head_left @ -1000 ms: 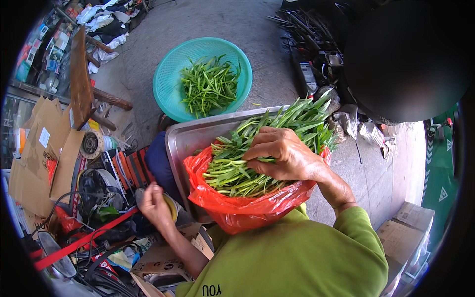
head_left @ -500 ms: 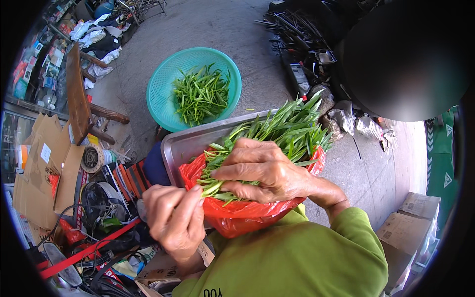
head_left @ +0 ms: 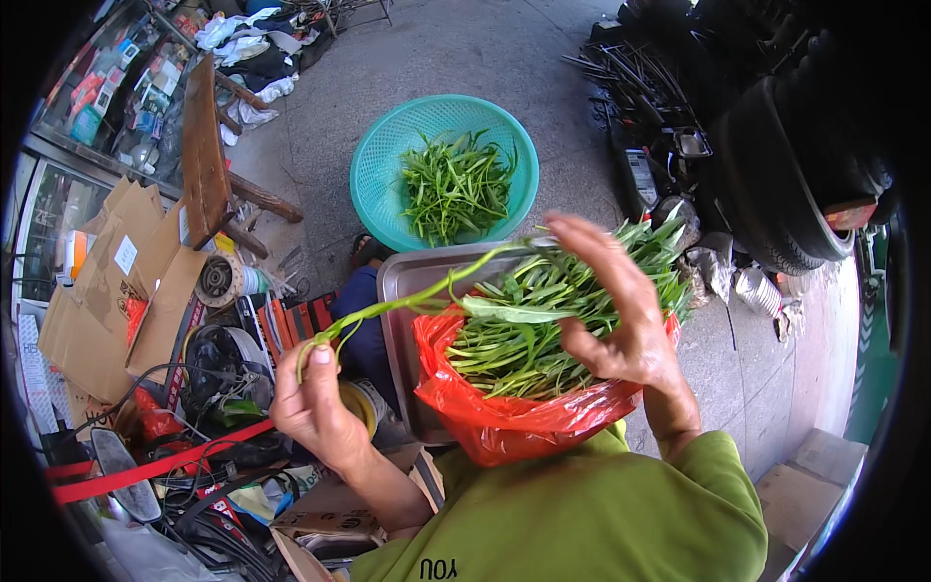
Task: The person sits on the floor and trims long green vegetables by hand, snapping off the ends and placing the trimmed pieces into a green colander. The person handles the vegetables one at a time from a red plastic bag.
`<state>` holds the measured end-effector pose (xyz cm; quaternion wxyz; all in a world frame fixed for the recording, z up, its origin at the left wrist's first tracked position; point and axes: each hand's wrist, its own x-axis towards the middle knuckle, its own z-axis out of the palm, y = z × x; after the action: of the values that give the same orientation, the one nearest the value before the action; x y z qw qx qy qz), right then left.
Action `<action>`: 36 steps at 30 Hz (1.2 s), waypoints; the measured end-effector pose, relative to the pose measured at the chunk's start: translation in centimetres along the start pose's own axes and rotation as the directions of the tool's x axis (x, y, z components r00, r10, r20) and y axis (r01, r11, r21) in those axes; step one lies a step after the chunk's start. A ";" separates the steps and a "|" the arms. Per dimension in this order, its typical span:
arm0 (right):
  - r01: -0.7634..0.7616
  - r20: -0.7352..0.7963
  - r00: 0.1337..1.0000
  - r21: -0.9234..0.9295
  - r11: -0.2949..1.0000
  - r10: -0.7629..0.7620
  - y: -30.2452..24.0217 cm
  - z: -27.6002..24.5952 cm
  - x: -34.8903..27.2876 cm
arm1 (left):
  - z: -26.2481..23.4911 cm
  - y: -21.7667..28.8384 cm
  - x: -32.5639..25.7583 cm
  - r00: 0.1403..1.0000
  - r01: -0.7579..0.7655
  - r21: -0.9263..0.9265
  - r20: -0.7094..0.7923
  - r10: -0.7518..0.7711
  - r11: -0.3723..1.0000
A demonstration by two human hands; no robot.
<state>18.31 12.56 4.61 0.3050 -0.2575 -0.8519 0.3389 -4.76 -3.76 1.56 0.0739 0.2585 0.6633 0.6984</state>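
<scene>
Your long, pale-green leafy vegetable stem extends from your bare left hand toward two o'clock. Left thumb and fingertips pinch its near end. Your bare right hand is spread by the far end; blur prevents confirming contact.

Assessment: a light pinch and straight stem, leaf lifted clear, should limit bruising and snagging.

At four o'clock, the crinkled red plastic bag of loose greens lies over the silvery metal tray; at twelve, the round teal perforated plastic basket.

Markings: brown cardboard carton, nine o'clock, white label, illegible; dark container, two o'clock, pale label, illegible; olive-green shirt, five o'clock, inverted dark capitals.
</scene>
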 end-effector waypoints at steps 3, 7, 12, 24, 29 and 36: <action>0.186 -0.261 0.936 -0.208 0.960 -0.237 -1.4 -1.3 0.0 | 1.3 -1.0 -0.5 0.999 -0.039 0.014 0.029 0.039 0.999; 0.264 -0.148 0.931 -0.358 0.895 -0.334 -2.4 -1.9 0.3 | 3.9 -0.5 -0.8 0.974 -0.150 0.088 0.184 0.132 0.985; 0.319 -0.074 0.921 -0.417 0.851 -0.382 0.4 0.4 2.0 | 4.9 0.1 -1.3 0.926 -0.280 0.080 0.286 0.247 0.957; 0.372 -0.106 0.901 -0.314 0.874 -0.422 3.3 1.3 0.5 | 6.9 0.6 -1.8 0.939 -0.233 0.144 0.292 0.184 0.962; 0.059 -0.331 0.943 0.216 0.975 0.016 2.9 0.2 0.3 | 6.6 1.6 -2.8 0.897 -0.268 0.086 0.386 0.216 0.960; -0.037 -0.433 0.853 0.506 0.862 0.291 3.1 0.8 -0.4 | 7.8 1.3 -3.4 0.823 -0.428 0.003 0.413 0.389 0.904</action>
<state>18.74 13.89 1.73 0.5359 -0.3260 -0.6076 0.4873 2.07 1.45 1.82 0.0453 0.5359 0.5954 0.5969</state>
